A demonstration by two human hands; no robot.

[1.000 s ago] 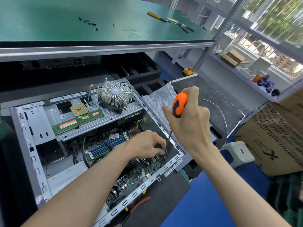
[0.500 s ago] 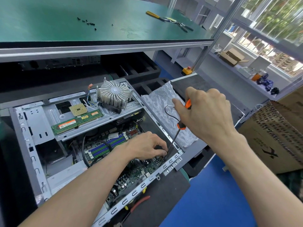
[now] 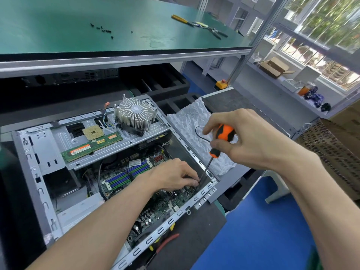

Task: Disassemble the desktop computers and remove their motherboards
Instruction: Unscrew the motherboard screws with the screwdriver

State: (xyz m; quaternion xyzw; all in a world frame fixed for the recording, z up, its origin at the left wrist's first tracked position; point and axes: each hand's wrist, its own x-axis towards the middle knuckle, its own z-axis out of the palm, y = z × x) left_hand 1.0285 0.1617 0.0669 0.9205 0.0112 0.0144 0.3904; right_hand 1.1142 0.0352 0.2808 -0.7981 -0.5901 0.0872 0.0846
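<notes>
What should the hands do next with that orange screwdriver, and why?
Probably turn it to loosen a screw. The right hand grips the orange screwdriver, whose shaft slants down to the motherboard's corner by the case edge. The left hand's fingers curl beside the tip, seemingly steadying it. The screw itself is hidden.

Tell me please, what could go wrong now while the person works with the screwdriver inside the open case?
The screwdriver tip sits right beside the left hand fingers, so a slip may jab them or scratch the motherboard. The freed screw may drop among the board's parts. The heatsink, CPU and RAM stick lie loose on the bracket and may slide off.
</notes>
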